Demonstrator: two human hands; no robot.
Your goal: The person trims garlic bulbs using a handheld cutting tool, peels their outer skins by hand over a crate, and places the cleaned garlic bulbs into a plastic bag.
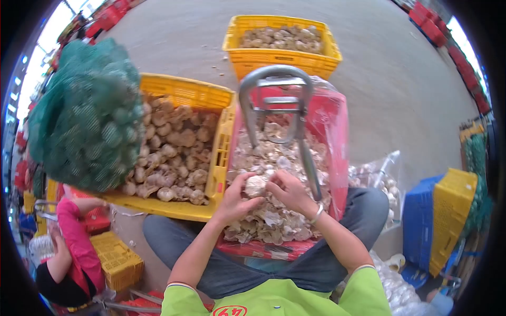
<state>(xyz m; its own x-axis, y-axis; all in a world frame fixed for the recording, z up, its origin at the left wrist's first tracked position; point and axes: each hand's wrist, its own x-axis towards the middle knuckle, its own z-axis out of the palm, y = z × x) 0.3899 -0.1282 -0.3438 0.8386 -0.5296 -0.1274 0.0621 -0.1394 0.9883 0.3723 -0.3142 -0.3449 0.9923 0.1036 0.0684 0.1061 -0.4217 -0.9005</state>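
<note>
My left hand (237, 198) is curled around a whitish garlic bulb (256, 185), thumb below and fingers above. From the other side my right hand (290, 190), with a bracelet on its wrist, has bent fingers pressed at the bulb's right edge. Both hands are above a pink crate (328, 108) lined with clear plastic and heaped with loose garlic skins (274, 224). Over the crate stands a bent metal-tube frame (274, 71) with crossbars, its long leg passing just beyond my right hand.
At left, a yellow crate (182, 83) holds many garlic bulbs (166, 152), beside a full green mesh sack (87, 118). Another yellow crate (287, 60) with garlic stands ahead. A clear bag (389, 184) and blue crate (419, 221) are at right. A person in a pink sleeve (74, 245) sits lower left.
</note>
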